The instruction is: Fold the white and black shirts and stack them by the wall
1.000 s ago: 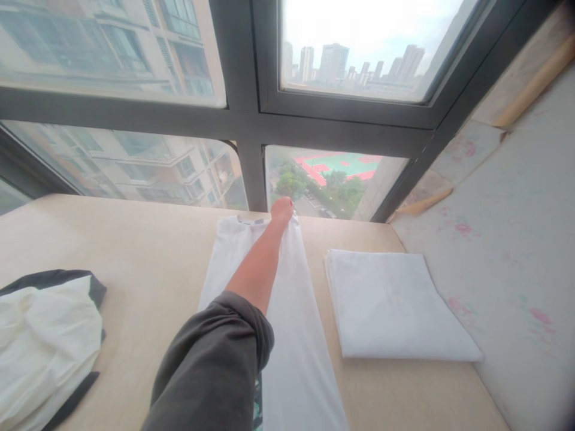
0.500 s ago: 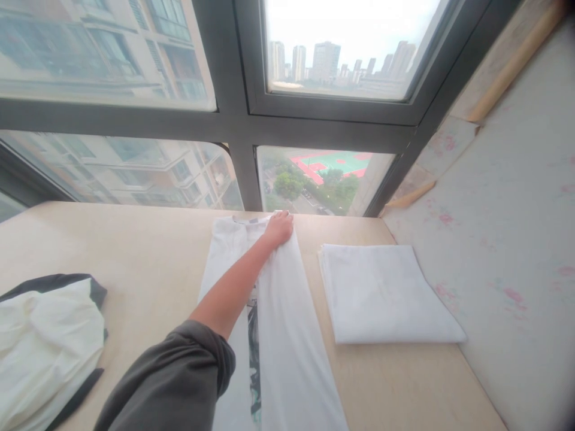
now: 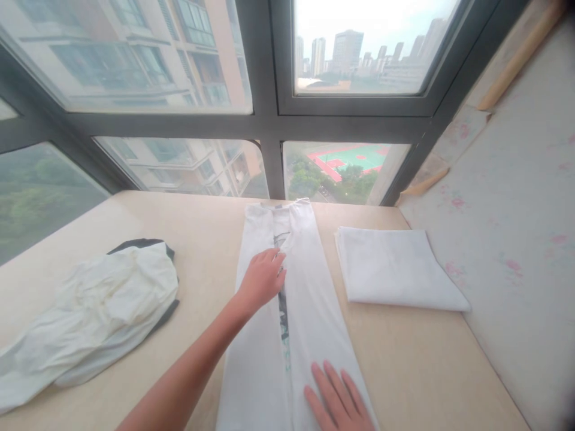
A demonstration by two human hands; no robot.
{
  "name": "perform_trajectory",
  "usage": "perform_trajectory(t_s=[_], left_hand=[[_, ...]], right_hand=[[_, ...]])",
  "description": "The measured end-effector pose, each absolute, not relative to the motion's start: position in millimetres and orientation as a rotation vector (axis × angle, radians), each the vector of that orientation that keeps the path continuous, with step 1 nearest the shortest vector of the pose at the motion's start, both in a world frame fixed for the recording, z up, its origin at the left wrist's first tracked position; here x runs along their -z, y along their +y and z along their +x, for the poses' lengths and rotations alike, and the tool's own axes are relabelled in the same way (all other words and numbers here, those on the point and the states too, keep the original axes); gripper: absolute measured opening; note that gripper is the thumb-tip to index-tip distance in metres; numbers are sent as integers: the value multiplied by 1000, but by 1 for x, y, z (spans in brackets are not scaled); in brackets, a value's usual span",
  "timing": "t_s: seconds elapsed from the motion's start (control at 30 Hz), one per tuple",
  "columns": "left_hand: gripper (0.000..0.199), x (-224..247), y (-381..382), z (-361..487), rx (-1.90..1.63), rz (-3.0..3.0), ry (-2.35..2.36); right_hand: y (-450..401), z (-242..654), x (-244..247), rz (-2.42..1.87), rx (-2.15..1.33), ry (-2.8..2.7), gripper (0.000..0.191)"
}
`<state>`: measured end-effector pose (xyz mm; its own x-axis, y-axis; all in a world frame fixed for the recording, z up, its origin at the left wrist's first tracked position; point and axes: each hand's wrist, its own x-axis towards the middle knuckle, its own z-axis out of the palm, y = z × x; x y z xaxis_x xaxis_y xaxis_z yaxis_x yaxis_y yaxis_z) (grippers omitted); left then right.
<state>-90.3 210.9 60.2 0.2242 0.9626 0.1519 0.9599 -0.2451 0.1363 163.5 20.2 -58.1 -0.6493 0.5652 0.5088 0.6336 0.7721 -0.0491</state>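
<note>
A white T-shirt [image 3: 314,311] with a dark printed strip along its middle lies lengthwise in front of me, both sides folded inward. Its neck end rests near the window. My left hand [image 3: 264,276] is over the upper middle of the shirt, at the gap between the folded sides. Its fingers are loosely bent, the thumb apart from them, with nothing seen in between. Lower down, my right hand [image 3: 339,401] lies on the shirt's right side near the bottom edge of the view, fingers spread.
On the right, a folded white cloth [image 3: 395,269] lies beside the floral-papered wall [image 3: 507,239]. A crumpled off-white garment with dark edges [image 3: 121,293] lies on the left. The pale wooden surface [image 3: 202,239] ends at the grey-framed window [image 3: 179,124].
My left hand has come back from the neck end toward the shirt's middle. My right hand has come into view at the lower right. The view has shifted left.
</note>
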Motion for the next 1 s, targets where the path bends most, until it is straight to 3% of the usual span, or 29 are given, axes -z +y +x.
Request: perform_trajectory(t_s=[0.2,0.37,0.5,0.73,0.9,1.0], left_hand=[[29,-30,2,-107,-629,2436,1991],[29,-10,-99,-103,-845,2588,1963],[32,-6,-131,-105,-727,2857,1802],[68,-10,-136,-107,-629,2980,1631],[32,0,-147,-94,-974,2766,1735],[33,1,-160,-97,-935,2805,1693]], right_hand=[[14,169,14,-987,-14,-2546,53],[7,175,-4,-1063,-248,-2488,52],[-6,193,-7,-1072,-298,-2462,47],[-52,239,3,-1102,-153,-2563,46],[-74,247,5,-1089,-116,-2684,67],[-84,247,4,-1094,-107,-2695,71]])
